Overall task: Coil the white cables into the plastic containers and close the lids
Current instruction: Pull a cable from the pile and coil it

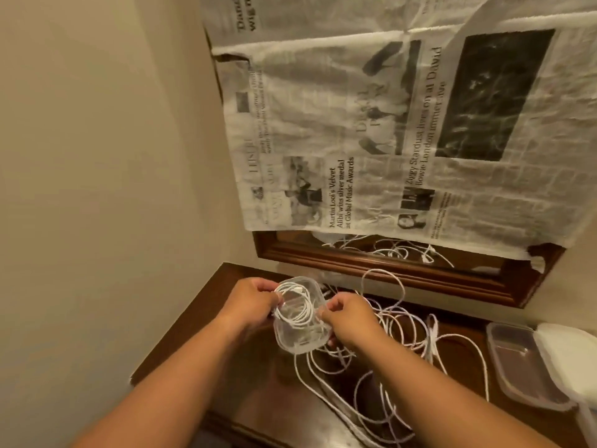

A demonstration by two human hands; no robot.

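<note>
A small clear plastic container is held above the dark wooden table, tilted toward me. Inside it lies a coiled white cable. My left hand grips the container's left rim, its fingers pinching the coil. On the right rim sits my right hand, fingers closed on the edge. Several loose white cables lie tangled on the table to the right and below. At the far right stands an open clear container with nothing in it, its white lid beside it.
A wood-framed mirror leans behind the table, mostly covered by taped newspaper; its uncovered strip reflects the cables. A beige wall closes off the left side. The table's left corner is near my left forearm.
</note>
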